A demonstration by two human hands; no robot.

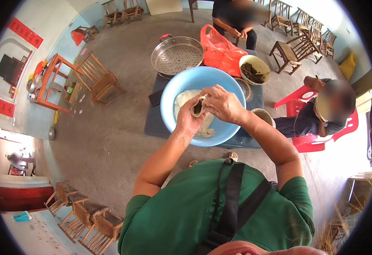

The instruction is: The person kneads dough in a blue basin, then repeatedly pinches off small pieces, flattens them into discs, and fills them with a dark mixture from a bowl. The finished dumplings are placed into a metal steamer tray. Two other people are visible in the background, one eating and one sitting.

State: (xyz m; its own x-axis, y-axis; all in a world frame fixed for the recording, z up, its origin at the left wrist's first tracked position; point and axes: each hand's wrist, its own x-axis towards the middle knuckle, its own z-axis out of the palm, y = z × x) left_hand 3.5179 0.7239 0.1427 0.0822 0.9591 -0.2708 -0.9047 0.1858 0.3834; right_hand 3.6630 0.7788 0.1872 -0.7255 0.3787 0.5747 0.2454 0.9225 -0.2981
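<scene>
Over a blue plastic basin [170, 124], my left hand [186, 115] cups a pale dough wrapper [193, 111] shaped like a small pouch. Dark filling [198, 106] shows through its opening. The fingers of my right hand [222, 103] pinch the wrapper's rim from the right side. Both hands are dusted with flour or dough. Below them, a large lump of white dough [205, 129] lies in the basin, partly covered by my hands.
A perforated steel steamer tray [177, 55], a red plastic bag [219, 52] and a bowl of dark filling [253, 71] stand on the dark table [157, 127]. One person [237, 28] sits opposite; another [313, 111], on a red plastic chair [310, 145], holds a bowl at right.
</scene>
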